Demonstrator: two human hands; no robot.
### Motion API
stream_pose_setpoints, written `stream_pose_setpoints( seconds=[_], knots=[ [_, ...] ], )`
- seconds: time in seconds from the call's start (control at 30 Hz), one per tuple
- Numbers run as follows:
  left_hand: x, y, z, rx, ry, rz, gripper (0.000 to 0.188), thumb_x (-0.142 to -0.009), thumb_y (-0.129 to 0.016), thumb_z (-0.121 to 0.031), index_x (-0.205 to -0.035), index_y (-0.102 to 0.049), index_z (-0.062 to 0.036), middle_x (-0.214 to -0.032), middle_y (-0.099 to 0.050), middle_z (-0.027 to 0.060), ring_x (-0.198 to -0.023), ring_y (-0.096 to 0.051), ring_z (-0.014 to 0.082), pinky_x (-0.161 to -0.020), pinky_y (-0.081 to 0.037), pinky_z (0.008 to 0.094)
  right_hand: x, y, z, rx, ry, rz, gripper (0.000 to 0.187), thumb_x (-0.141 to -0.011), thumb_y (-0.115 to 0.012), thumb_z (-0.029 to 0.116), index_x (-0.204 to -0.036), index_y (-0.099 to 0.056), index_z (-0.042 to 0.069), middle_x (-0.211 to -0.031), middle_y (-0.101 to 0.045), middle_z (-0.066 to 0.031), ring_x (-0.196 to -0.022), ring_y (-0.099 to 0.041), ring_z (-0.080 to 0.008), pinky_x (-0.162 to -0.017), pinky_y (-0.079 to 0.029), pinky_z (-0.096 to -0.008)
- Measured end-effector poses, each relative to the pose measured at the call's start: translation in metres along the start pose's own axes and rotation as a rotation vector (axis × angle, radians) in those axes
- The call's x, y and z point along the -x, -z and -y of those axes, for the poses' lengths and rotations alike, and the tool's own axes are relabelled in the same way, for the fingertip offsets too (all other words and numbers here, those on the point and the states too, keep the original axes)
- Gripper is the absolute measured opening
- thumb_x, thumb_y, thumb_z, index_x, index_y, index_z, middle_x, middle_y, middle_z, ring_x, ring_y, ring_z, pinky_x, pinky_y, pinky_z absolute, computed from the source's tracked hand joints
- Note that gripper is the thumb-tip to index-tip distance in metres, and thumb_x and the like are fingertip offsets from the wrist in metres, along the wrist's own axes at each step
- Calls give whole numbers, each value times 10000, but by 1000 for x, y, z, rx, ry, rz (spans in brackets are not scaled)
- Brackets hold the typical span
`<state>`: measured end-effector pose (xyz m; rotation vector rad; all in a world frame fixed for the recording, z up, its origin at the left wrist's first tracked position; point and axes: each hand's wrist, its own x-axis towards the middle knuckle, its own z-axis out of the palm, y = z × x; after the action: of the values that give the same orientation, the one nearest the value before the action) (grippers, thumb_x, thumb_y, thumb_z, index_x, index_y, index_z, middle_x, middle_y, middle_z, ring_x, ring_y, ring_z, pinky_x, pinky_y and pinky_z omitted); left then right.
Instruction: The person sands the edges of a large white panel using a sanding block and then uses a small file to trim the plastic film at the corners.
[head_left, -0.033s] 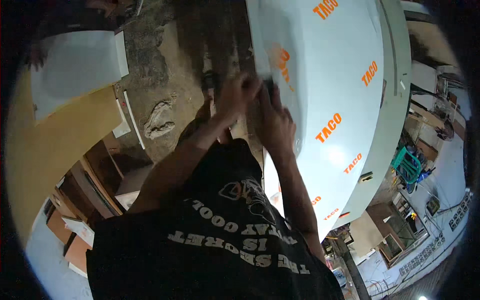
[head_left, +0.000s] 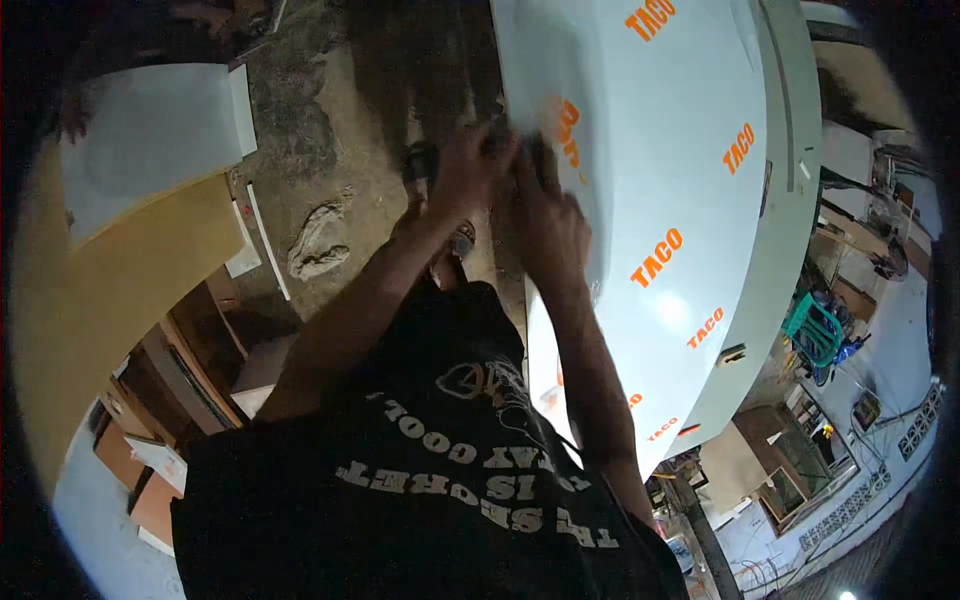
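Both my hands meet at the near-left edge of a large white panel with orange printing. My left hand is closed, its fingertips blurred beside the panel's edge. Close by on its right, my right hand is bent round the edge, its fingers pointing away from me. A small dark thing shows between the hands, too smeared to name. The film on the panel looks wrinkled near the fingers. Below my hands, my sandalled feet stand on the floor.
A greyish-white board lies on a tan sheet at left, with another person's hand at its far side. A crumpled cloth and a white strip are on the floor. A green chair stands far right.
My hands have shifted slightly away from me along the panel's edge, and the left has moved a little left. More of my feet shows. The panel has not moved.
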<state>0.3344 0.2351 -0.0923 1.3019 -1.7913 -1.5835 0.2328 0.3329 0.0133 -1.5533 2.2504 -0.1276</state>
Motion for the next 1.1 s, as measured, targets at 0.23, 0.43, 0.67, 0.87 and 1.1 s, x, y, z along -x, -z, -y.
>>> stream_pose_setpoints(
  seconds=[0.23, 0.43, 0.67, 0.87, 1.1],
  knots=[
    [-33, 11, -16, 11, -70, -80, 501, -1037, -629, -473, -1091, -689, 21, -999, -743, 196, -903, -740, 293, -821, -567, 446, -43, 5, 3, -25, 50, -67, 577, -946, -645, 133, -1507, -518, 188, -1605, -449, -173, -905, -738, -393, -769, -626, -529],
    [-11, 25, -45, 41, 257, 219, 424, -1057, -636, -367, -1207, -656, 28, -1122, -742, 199, -1023, -743, 254, -886, -582, 413, -25, -1, 1, -2, 3, -36, 658, -950, -645, 128, -1573, -443, 193, -1586, -482, -168, -863, -743, -389, -719, -630, -505],
    [-180, 71, -48, 56, -19, -43, 405, -1055, -645, -361, -1188, -684, 19, -996, -758, 158, -903, -745, 222, -783, -590, 379, -190, 36, 28, -39, 77, -68, 546, -944, -640, 170, -1479, -533, 170, -1486, -562, -212, -992, -729, -433, -800, -625, -536],
    [-106, 49, -39, 109, -9, -67, 415, -1049, -652, -383, -1180, -680, 10, -955, -743, 155, -768, -729, 219, -713, -584, 398, -117, 22, 32, 35, 24, -55, 691, -909, -709, 159, -1548, -447, 182, -1539, -510, -222, -990, -741, -421, -816, -631, -539],
    [-204, 72, -29, 65, -141, -160, 419, -1054, -635, -382, -1165, -669, 20, -993, -741, 161, -790, -726, 211, -726, -601, 361, -206, 33, 45, 33, 107, -138, 580, -967, -672, 189, -1519, -494, 164, -1464, -583, -226, -974, -749, -415, -791, -640, -513]
  ],
)
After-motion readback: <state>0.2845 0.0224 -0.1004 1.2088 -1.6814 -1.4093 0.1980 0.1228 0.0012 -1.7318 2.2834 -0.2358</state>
